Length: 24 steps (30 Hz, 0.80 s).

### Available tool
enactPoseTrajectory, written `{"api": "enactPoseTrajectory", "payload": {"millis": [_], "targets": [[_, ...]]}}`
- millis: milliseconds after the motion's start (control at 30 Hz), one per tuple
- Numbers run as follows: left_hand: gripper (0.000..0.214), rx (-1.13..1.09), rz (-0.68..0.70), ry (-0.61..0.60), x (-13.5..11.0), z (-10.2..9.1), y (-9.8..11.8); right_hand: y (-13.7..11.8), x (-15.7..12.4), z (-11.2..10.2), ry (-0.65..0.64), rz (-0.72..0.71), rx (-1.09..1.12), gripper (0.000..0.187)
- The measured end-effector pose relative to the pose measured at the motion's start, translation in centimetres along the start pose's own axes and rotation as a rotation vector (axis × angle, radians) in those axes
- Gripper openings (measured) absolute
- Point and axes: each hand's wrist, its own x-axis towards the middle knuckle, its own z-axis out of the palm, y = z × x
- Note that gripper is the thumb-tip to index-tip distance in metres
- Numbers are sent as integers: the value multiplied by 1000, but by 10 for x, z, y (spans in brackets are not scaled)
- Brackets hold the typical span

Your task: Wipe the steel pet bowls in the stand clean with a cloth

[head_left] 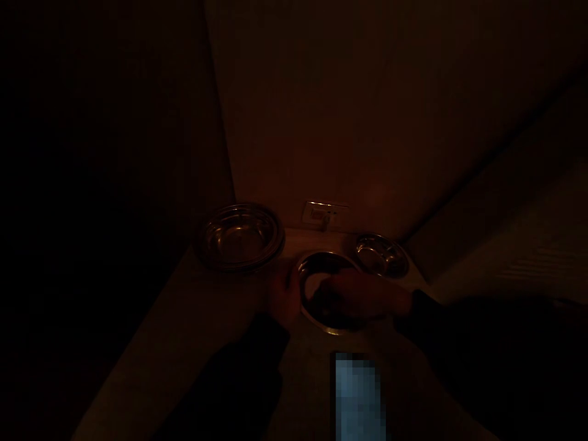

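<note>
The middle metal bowl [335, 332] sits on the pale tabletop [179, 349] between the person's two hands. The right hand [362, 293] reaches over its rim, fingers lost in shadow; the left hand [283, 297] is at its left side (too dark to tell whether either hand is spread or pinching). Just beyond stand a wider metal dish [239, 242] on the left and a smaller bowl [381, 254] on the right, with a wall socket [325, 213] behind and a lit, blurred screen [358, 398] nearer the person.
</note>
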Motion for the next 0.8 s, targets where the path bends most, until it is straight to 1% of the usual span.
{"api": "enactPoseTrajectory", "payload": {"millis": [67, 133, 200, 267, 400, 500, 567, 700, 800], "targets": [[30, -6, -4, 11, -1, 0, -1, -7, 5, 4, 22, -43, 41, 21], [31, -7, 18, -7, -1, -1, -2, -13, 12, 10, 74, -24, 45, 25], [32, 3, 43, -28, 0, -3, -4, -13, 18, 15, 126, 25, 22, 28], [33, 0, 53, -52, 1, -4, -5, -9, 19, 15, 166, 84, -15, 30], [32, 14, -16, -35, 1, -5, -2, 1, 4, 8, 223, 209, -77, 26], [32, 41, -21, -49, -1, -3, 1, 3, -1, 6, 286, 296, -76, 29], [34, 46, 5, -66, -1, -2, 1, 2, 5, 8, 320, 321, -37, 29], [35, -9, 69, -69, 3, -2, -4, -2, 30, 19, 358, 274, 110, 26], [34, -14, 78, -23, 4, -2, -5, -5, 36, 22, 323, 161, 223, 26]]}}
